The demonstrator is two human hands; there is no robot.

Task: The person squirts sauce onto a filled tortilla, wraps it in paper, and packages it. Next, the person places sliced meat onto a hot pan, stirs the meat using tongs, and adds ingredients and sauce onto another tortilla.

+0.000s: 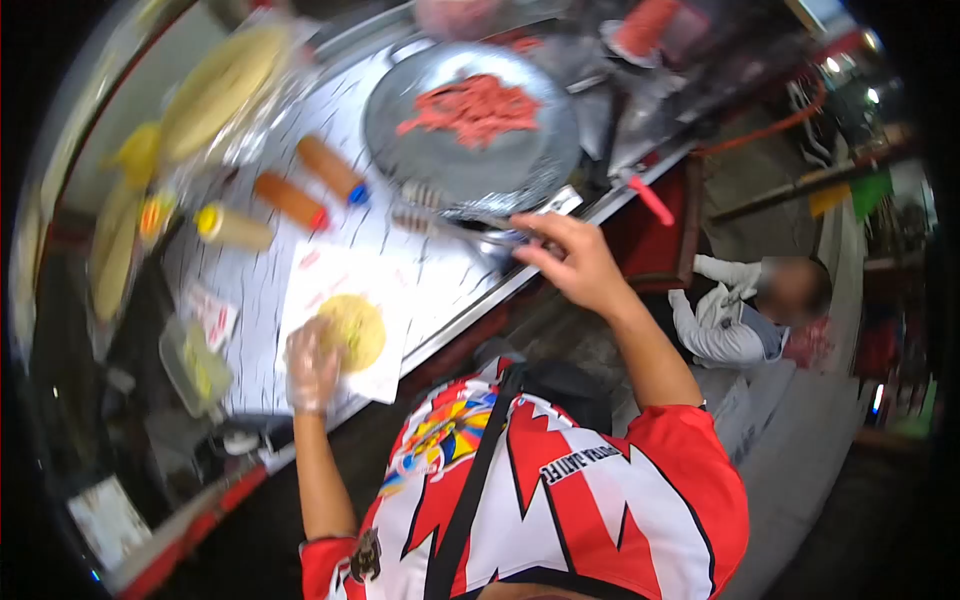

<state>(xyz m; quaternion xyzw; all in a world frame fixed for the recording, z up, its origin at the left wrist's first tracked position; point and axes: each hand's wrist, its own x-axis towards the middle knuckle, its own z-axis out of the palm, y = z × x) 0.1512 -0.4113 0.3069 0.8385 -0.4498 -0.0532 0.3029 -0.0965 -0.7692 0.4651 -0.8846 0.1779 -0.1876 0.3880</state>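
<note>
A person in a red and white jersey is standing at a white-tiled street-food counter, seen from above through a wide, blurred lens. The left hand, in a thin clear glove, is resting with fingers loosely curled on the edge of a round yellow tortilla lying on a white paper sheet near the counter's front edge. The right hand is pinching the handles of grey metal tongs, whose ridged tips are lying beside a round grey metal griddle holding one pile of shredded red meat. This looks like the filling step: the tongs would next need to reach onto the griddle, close on some meat and carry it to the tortilla. Counted: one tortilla on paper, one tongs, one griddle, two orange squeeze bottles, one yellow squeeze bottle. Another person in white is crouching beyond the counter.
</note>
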